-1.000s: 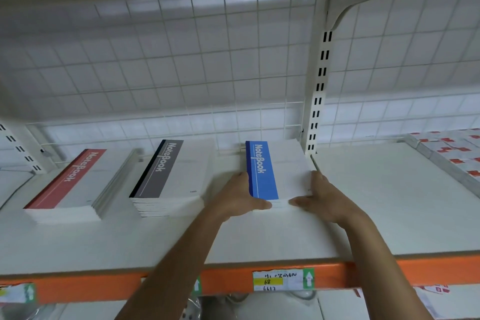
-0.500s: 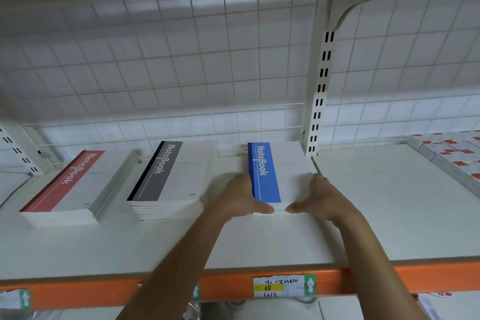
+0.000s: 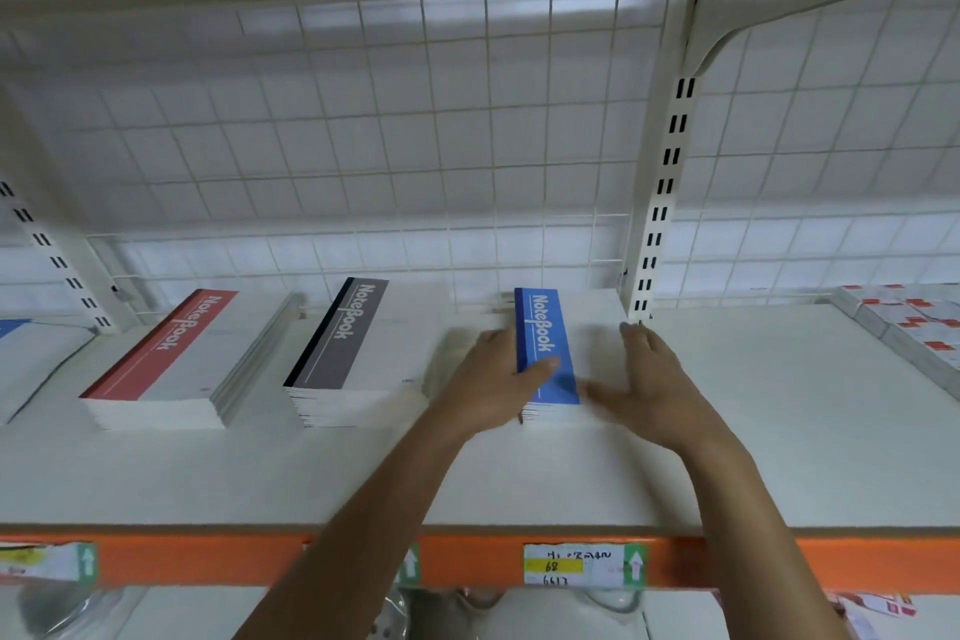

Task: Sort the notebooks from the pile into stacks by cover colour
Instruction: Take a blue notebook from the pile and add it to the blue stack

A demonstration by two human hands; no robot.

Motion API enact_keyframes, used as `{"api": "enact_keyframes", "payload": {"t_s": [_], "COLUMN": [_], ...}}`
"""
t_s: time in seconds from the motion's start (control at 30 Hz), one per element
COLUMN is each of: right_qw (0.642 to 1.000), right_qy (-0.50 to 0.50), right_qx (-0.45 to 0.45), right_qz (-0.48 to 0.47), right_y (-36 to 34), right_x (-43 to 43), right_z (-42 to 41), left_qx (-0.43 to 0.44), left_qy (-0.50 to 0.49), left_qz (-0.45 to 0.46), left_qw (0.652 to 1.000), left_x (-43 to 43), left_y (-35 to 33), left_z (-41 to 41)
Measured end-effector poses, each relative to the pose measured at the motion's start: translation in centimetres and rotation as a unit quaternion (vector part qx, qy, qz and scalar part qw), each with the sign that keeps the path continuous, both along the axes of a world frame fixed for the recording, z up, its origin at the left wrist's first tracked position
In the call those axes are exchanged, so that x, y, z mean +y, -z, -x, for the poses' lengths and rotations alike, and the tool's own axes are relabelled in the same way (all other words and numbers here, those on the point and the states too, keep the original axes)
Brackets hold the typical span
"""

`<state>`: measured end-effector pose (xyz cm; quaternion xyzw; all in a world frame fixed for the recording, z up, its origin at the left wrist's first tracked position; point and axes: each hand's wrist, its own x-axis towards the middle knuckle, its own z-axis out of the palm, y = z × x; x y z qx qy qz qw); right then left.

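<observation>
Three notebook stacks stand in a row on the white shelf (image 3: pixel 363 478): a red-banded stack (image 3: pixel 171 353) at the left, a grey-banded stack (image 3: pixel 358 343) in the middle and a blue-banded stack (image 3: pixel 543 327) to the right. My left hand (image 3: pixel 493 379) lies against the blue stack's left side, its thumb resting on the blue band. On the stack's right side my right hand (image 3: pixel 649 379) presses with straight fingers, the thumb spread along the front edge.
A slotted upright post (image 3: pixel 660 203) rises just behind the blue stack's right corner. Red-and-white packs (image 3: pixel 914 322) lie at the far right. A blue corner (image 3: pixel 10 327) shows at the far left. A wire grid backs the shelf, and an orange rail (image 3: pixel 208 559) fronts it.
Both hands have slid from the blue stack's front corners farther back along its sides. The red and grey stacks have not moved.
</observation>
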<state>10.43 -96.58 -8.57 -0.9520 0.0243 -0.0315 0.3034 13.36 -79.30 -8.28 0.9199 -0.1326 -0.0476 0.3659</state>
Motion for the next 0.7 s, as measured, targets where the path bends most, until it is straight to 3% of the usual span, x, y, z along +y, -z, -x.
{"api": "enact_keyframes", "payload": {"t_s": [0.13,0.27,0.7], "right_qw": [0.992,0.982,0.956], "right_qy": [-0.073,-0.129,-0.233], "right_qx": [-0.101,-0.139,-0.175], "right_qz": [0.009,-0.003,-0.031], "right_y": [-0.7,-0.8,-1.5], "right_x": [3.9,8.7,29.3], "right_z": [0.4,0.8,-0.5], "left_qx": [-0.145,-0.208,-0.296], "left_qy": [-0.019,-0.058,-0.147], "left_qz": [-0.060,-0.065,-0.144], "left_qw": [0.987,0.974,0.933], "left_x": [1.6,5.2,24.1], "left_y": [-1.2,-1.5,-2.3], "left_z": [1.4,2.4,3.7]}}
